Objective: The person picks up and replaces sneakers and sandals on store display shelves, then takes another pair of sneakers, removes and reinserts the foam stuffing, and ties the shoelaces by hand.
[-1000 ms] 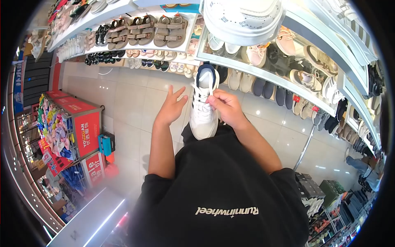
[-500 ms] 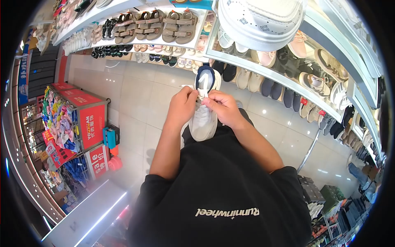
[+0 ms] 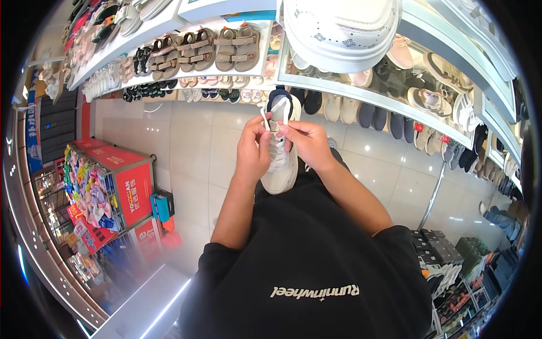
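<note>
A white sneaker [image 3: 279, 175] with a dark blue collar rests with its toe toward my body. White laces [image 3: 286, 108] run up its tongue and rise near the opening. My left hand [image 3: 253, 148] is at the left side of the shoe, its fingers pinching a lace. On the right side, my right hand [image 3: 306, 145] has its thumb and fingertips closed on the lace near the top eyelets. The two hands are close together over the tongue. What supports the shoe is hidden.
Brown sandals [image 3: 236, 50] stand on a shelf ahead. A large white shoe [image 3: 341, 34] hangs over the top centre. Shelves of shoes curve along the right. A red sale bin [image 3: 134, 191] with colourful items is at left. Another person's legs [image 3: 501, 220] show at far right.
My left hand was open beside the shoe, then came in to the laces. Both hands have since spread slightly, with the lace raised between them. The view has shifted a little.
</note>
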Action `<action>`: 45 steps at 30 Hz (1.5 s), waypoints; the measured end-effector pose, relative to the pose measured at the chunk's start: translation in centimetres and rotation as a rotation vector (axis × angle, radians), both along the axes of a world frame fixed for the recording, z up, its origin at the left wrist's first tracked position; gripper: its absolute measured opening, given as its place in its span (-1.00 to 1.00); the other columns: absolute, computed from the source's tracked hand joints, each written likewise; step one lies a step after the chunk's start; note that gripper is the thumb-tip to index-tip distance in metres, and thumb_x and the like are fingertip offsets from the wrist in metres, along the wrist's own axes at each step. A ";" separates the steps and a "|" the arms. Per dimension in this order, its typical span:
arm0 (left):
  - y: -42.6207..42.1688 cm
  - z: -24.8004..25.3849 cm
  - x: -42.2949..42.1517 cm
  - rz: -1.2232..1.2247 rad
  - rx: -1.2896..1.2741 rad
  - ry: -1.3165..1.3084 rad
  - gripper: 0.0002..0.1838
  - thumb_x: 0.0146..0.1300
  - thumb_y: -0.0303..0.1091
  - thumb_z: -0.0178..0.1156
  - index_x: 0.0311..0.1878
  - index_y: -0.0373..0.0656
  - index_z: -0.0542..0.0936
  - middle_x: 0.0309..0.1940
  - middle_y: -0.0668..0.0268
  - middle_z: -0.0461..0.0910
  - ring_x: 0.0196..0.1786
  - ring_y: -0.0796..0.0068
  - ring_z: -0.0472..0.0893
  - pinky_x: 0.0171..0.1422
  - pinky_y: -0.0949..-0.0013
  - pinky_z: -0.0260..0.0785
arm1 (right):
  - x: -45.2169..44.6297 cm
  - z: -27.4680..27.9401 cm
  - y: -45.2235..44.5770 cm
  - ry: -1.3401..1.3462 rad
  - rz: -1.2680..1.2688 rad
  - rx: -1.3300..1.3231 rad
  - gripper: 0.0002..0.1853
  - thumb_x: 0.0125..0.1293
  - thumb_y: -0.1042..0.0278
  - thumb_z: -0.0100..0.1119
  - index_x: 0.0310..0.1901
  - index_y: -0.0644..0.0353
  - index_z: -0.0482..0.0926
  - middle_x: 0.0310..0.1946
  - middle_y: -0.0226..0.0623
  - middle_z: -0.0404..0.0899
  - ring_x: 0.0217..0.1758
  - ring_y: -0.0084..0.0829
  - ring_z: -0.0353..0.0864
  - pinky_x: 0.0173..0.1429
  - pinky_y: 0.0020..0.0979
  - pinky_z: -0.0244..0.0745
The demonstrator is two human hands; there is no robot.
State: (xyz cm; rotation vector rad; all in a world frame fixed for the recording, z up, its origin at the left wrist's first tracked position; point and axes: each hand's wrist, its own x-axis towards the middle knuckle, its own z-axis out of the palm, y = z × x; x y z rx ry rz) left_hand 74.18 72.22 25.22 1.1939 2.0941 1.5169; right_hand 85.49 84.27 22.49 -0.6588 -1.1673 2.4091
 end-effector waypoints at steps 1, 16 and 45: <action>0.0 0.1 -0.1 -0.017 0.008 0.041 -0.89 0.44 -0.59 0.17 -0.05 -0.26 0.46 0.23 -0.07 0.60 -0.13 0.33 0.63 -0.05 0.33 0.49 | -0.2 0.2 0.0 -0.020 -0.014 0.008 -0.76 0.46 0.38 0.32 -0.03 0.41 0.75 -0.35 -0.36 0.71 -0.47 -0.63 0.56 -0.37 -0.54 0.45; 0.2 1.9 -3.8 -0.135 0.018 0.364 -0.87 0.37 -0.58 0.23 -0.10 -0.24 0.48 -0.12 0.06 0.65 -0.14 0.02 0.55 0.01 0.08 0.43 | -3.0 2.0 2.3 -0.091 0.228 0.263 -0.85 0.33 0.49 0.38 -0.13 0.36 0.77 -0.42 -0.36 0.71 -0.45 -0.64 0.61 -0.36 -0.54 0.51; -0.2 1.2 -7.8 -0.241 0.051 0.153 -0.88 0.21 -0.49 0.42 -0.19 -0.23 0.75 -0.08 0.22 0.77 -0.02 0.18 0.67 0.13 0.22 0.50 | -5.1 4.9 0.1 -0.159 -0.094 1.237 -0.79 0.24 0.60 0.33 -0.11 0.19 0.77 -0.36 -0.26 0.62 -0.35 -0.25 0.63 -0.28 -0.31 0.54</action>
